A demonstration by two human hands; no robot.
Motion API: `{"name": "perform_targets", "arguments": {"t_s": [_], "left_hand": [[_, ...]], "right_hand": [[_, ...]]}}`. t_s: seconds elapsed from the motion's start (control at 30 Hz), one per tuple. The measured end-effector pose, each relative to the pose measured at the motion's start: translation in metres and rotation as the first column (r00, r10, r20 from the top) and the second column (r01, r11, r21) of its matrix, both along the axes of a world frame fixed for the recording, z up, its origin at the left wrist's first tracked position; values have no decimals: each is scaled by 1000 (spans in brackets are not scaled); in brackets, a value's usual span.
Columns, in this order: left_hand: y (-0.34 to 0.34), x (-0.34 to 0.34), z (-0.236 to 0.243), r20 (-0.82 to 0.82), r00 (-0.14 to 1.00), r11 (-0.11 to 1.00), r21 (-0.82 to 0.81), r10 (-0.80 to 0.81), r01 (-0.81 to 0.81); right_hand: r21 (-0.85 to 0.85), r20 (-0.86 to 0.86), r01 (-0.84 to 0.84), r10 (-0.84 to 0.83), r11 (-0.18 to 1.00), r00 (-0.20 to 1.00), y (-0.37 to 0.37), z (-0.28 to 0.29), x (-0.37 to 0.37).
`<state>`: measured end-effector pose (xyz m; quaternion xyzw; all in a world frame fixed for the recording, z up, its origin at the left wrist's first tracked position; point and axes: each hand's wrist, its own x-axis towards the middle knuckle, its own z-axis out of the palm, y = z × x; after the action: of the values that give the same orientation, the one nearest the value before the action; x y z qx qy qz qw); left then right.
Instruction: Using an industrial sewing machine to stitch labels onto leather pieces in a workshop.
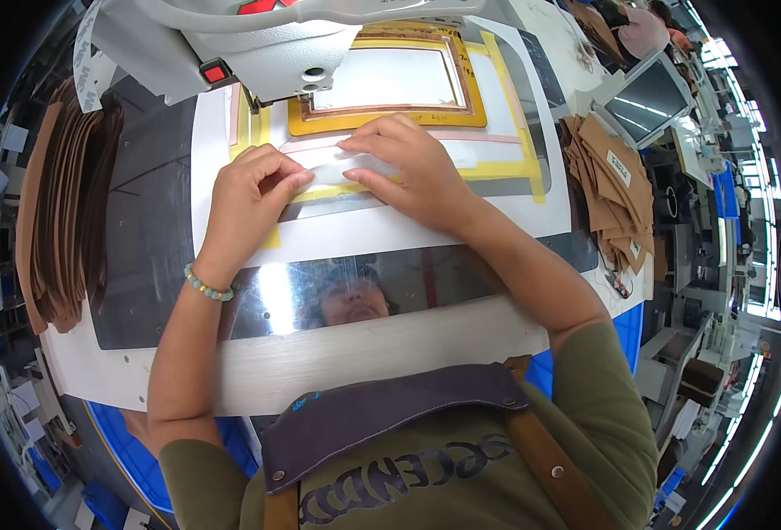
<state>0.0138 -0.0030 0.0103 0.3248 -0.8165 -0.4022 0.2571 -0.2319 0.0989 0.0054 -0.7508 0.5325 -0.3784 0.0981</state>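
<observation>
My left hand [258, 190], with a bead bracelet, has thumb and fingers drawn together at the left part of a white template board [222, 215] with yellow and pink tape strips; what they pinch is hidden. My right hand [408, 177] rests to its right, thumb and index apart, fingertips on the board near the pink strip [487, 139]. Behind my hands lies a yellow frame [471, 93] with a white middle. Above it, at the left, is the grey sewing machine head [169, 49], its needle area beside the frame.
Stacks of brown pieces stand at left [55, 203] and right [611, 168]. A screen [642, 102] stands at the back right, with another person [637, 35] beyond. A reflective metal plate [426, 291] spans the table's front. Blue bins [121, 450] sit below.
</observation>
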Motion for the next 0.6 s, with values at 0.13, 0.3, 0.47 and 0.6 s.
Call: {"name": "perform_targets", "arguments": {"t_s": [0.13, 0.3, 0.47, 0.6], "left_hand": [[-2, 0, 1, 20, 1000, 999, -48, -10, 11], [-2, 2, -2, 11, 999, 993, -105, -45, 46], [0, 0, 5, 40, 999, 999, -37, -18, 19], [1, 0, 2, -10, 1000, 1000, 12, -14, 14]], "right_hand": [[-37, -30, -36, 35, 999, 999, -8, 4, 0], [4, -82, -72, 72, 997, 994, -19, 11, 2], [-51, -96, -78, 73, 996, 993, -22, 3, 1], [-124, -104, -80, 68, 989, 992, -23, 1, 2]]}}
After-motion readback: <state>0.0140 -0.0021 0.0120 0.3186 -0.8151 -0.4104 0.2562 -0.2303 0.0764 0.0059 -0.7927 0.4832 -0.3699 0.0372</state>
